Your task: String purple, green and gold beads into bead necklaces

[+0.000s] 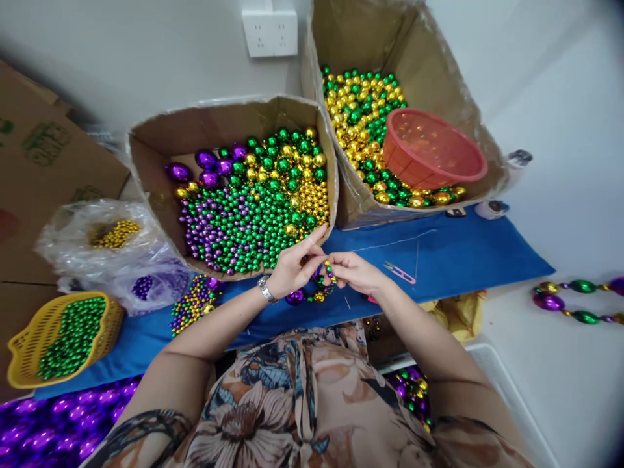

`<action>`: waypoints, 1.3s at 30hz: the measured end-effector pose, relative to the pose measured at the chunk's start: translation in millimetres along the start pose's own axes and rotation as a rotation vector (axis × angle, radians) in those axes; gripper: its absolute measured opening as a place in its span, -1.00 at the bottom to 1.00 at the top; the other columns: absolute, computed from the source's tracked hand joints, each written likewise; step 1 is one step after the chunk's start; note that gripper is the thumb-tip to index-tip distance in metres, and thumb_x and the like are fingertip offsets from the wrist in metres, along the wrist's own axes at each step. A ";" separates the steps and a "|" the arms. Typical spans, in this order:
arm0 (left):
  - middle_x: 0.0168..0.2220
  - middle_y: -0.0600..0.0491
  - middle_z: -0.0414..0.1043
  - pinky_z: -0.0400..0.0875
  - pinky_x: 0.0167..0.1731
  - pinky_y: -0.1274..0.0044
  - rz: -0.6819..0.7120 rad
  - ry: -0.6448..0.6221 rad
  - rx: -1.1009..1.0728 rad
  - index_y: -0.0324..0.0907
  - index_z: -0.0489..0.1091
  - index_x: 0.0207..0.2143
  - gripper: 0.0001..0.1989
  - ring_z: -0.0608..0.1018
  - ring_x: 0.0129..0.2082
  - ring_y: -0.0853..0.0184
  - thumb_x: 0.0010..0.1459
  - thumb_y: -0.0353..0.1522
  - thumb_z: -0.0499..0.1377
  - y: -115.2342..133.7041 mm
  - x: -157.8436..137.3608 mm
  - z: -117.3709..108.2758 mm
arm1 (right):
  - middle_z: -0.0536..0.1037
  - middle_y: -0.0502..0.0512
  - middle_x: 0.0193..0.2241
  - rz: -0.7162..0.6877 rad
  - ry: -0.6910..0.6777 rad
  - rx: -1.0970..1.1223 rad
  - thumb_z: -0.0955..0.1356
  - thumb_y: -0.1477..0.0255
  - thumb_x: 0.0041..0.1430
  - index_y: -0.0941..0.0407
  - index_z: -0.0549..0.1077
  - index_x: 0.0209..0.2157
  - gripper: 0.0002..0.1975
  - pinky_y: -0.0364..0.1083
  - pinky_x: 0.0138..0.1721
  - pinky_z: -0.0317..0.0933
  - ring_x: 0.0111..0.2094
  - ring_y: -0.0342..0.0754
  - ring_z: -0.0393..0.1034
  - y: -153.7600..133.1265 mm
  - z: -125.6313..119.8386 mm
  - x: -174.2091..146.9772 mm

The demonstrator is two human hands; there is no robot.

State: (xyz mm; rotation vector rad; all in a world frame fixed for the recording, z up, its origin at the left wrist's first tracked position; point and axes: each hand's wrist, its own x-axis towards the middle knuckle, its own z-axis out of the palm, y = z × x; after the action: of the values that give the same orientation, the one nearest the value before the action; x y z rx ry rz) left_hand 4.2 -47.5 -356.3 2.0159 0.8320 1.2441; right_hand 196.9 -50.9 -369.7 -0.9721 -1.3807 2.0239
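A short bead string (319,297) of purple, gold and green beads hangs between my two hands above the blue cloth. My left hand (296,265) has its thumb bent in at the top of the string, pinching it, while the index finger points outward. From the other side, my right hand (357,272) pinches the string's upper small beads with thumb and fingertips. A thin white thread (397,243) trails from near my right fingers across the cloth. Pink-handled thread snips (400,273) lie to the right of that hand. The exact fingertip contact is partly hidden.
A cardboard box (234,117) of loose beads stands just beyond my hands; a taller box (439,58) holds more and a red basket (433,149). Left are a yellow basket (114,325) and bead bags (73,240). The blue table cloth (492,250) extends right.
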 end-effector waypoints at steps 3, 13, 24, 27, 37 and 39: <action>-0.33 0.09 0.54 0.47 -0.25 0.57 -0.011 -0.010 0.022 -0.08 0.14 0.29 -0.40 0.54 -0.38 0.43 0.21 -0.45 0.16 1.3 1.2 -0.7 | 0.51 -0.02 -0.52 -0.055 0.081 -0.096 0.40 0.08 0.10 0.16 0.38 -0.36 -0.61 -0.31 -0.59 0.18 -0.56 -0.28 0.30 -5.9 0.2 -4.9; -0.30 0.05 0.54 0.46 -0.19 0.52 0.072 -0.048 0.099 -0.09 0.14 0.29 -0.44 0.54 -0.33 0.39 0.25 -0.45 0.12 3.7 3.2 1.9 | 0.49 -0.03 -0.52 -0.058 0.015 -0.116 0.39 0.04 0.09 0.15 0.39 -0.23 -0.55 -0.30 -0.62 0.18 -0.54 -0.24 0.35 -0.7 1.2 -2.4; -0.44 0.11 0.44 0.30 -0.48 0.63 -0.311 -0.106 -0.190 -0.20 0.34 0.13 -0.55 0.38 -0.53 0.48 0.18 -0.32 0.20 1.3 8.2 -2.4 | 0.51 0.06 -0.37 -0.431 0.448 -0.883 0.21 0.23 0.34 0.09 0.43 -0.29 -0.72 -0.14 -0.28 0.30 -0.31 -0.12 0.42 -17.3 5.8 -18.5; -0.46 0.10 0.44 0.23 -0.55 0.64 -0.471 -0.110 -0.403 -0.24 0.34 0.13 -0.49 0.33 -0.58 0.51 0.14 -0.29 0.25 1.3 9.5 -1.4 | 0.53 0.12 -0.31 -0.532 0.519 -1.190 0.18 0.31 0.35 0.08 0.48 -0.27 -0.71 -0.13 -0.22 0.25 -0.27 -0.09 0.41 -11.2 18.7 -21.9; -0.43 0.09 0.46 0.26 -0.52 0.62 -0.416 -0.069 -0.409 -0.25 0.31 0.17 -0.42 0.35 -0.55 0.50 0.11 -0.30 0.28 7.9 7.9 -3.4 | 0.55 0.06 -0.33 -0.517 0.449 -0.986 0.19 0.27 0.36 0.10 0.48 -0.25 -0.70 -0.16 -0.21 0.24 -0.29 -0.15 0.43 -25.0 6.3 -23.6; -0.42 0.07 0.47 0.27 -0.53 0.62 -0.411 -0.050 -0.419 -0.24 0.30 0.18 -0.42 0.35 -0.56 0.50 0.13 -0.29 0.27 5.9 7.2 -2.0 | 0.55 0.06 -0.29 -0.466 0.423 -0.871 0.20 0.25 0.36 0.10 0.48 -0.20 -0.70 -0.14 -0.20 0.26 -0.26 -0.14 0.44 -19.5 1.0 -14.9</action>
State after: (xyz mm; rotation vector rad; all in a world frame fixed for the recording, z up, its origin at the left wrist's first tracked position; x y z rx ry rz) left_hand 6.1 -45.1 -347.2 1.4490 0.8283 1.0245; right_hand 205.5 -55.4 -347.2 -1.1685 -2.0184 0.7852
